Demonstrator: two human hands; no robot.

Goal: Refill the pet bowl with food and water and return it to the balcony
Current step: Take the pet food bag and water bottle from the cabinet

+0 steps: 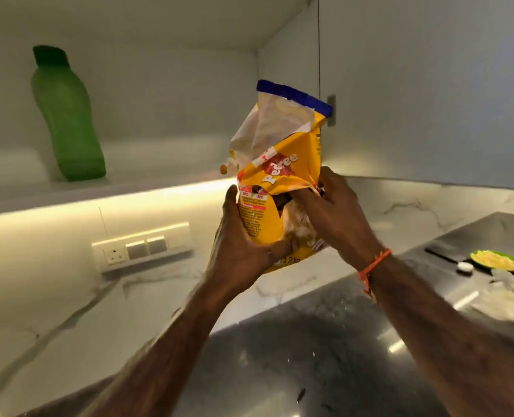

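Both hands hold yellow pet food bag [283, 173] up over bench [54, 302]. L hand [243, 254] fingers curled under base; R hand [331, 212] fingers gripping crumpled side. Bag top open.

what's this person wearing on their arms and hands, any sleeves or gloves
No sleeves or gloves show: both forearms are bare up to the frame's edge. The left hand wears nothing. The right hand has an orange thread band tied round the wrist, with loose ends hanging down.

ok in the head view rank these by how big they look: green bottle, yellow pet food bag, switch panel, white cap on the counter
1. yellow pet food bag, though it's held nearer the camera
2. green bottle, close to the bag in apparent size
3. switch panel
4. white cap, clearly smallest
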